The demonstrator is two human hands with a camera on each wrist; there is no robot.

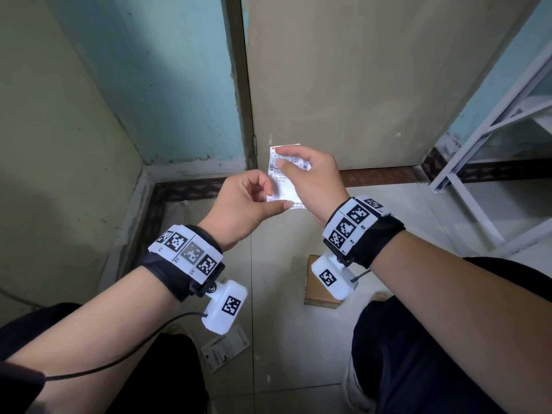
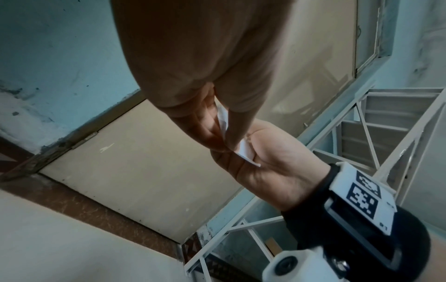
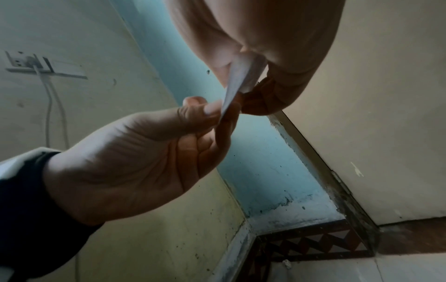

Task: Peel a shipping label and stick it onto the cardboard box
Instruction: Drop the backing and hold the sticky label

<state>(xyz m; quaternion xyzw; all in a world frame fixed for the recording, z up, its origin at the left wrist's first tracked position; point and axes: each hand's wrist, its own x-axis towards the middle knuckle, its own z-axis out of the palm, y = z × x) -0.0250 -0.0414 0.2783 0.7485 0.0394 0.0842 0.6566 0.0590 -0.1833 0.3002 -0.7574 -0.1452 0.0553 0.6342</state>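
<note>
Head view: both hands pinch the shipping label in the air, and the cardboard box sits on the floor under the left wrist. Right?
Not quite. In the head view the cardboard box lies under the right wrist. Left hand and right hand do pinch the shipping label.

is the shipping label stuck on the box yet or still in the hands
Still in the hands. The left hand and right hand pinch the shipping label in the air, well above the cardboard box on the floor.

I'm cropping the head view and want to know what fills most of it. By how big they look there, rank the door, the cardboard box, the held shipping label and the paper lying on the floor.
1. door, by far.
2. shipping label, cardboard box and paper on the floor: too alike to rank; hands and a wrist camera hide part of each, and the label is nearer.
</note>
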